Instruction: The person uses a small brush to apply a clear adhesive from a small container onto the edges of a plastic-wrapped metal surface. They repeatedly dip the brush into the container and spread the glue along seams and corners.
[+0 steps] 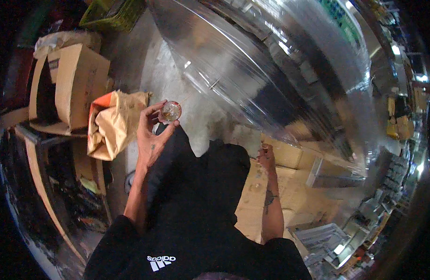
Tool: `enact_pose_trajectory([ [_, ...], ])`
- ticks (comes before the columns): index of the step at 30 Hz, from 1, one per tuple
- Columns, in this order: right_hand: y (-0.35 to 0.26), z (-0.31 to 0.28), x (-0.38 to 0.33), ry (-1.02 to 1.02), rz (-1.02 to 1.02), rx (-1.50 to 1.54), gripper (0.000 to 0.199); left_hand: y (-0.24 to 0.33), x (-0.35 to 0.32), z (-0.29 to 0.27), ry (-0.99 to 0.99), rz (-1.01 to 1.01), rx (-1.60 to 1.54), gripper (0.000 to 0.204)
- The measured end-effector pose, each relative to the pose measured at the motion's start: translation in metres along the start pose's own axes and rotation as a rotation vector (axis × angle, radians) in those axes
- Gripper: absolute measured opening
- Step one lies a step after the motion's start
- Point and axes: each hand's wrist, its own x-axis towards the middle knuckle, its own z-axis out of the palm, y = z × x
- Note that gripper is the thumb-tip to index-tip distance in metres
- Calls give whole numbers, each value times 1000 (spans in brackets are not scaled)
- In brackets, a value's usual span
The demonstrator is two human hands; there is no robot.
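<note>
My left hand (152, 128) is closed around a small, round, see-through thing (171, 111) with red marks along its edge. Thumb and fingers grip it by its sides, above my left knee; its exact kind is unclear. Out to the right, my right hand (266, 156) has its fingers curled in, and anything inside them is hidden. It is beside my right knee, over flat brown cardboard (257, 191). Ahead, a long shiny object wrapped in clear plastic film (233, 70) slants from the upper middle to the right.
Left of my left hand is a crumpled brown paper sack (114, 123) with orange on it. An open cardboard box (74, 88) rests on a dark stand with a wooden edge (42, 172). A yellow-green crate (110, 16) stands farther off. Grey trays (322, 238) lie at the lower right.
</note>
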Motion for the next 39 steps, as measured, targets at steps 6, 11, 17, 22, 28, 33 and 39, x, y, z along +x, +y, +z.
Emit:
enact_pose_trajectory([
  [6, 93, -22, 136, 100, 26, -21, 35, -107, 48, 19, -136, 134, 41, 60],
  [11, 153, -72, 151, 205, -205, -382, 41, -179, 74, 37, -397, 184, -30, 61],
  [17, 51, 49, 131, 361, -175, -52, 38, -239, 110, -4, -557, 299, 66, 61],
  [22, 46, 95, 99, 530, -481, -92, 33, -290, 135, -1, -692, 373, 52, 62],
  [28, 9, 195, 53, 756, -690, -188, 29, -338, 142, 4, -753, 247, 72, 58],
  [33, -7, 234, 29, 925, -722, -380, 29, -358, 128, 29, -809, 319, 77, 58],
  [39, -13, 251, 19, 933, -877, -709, 47, -369, 116, 39, -827, 343, 126, 58],
])
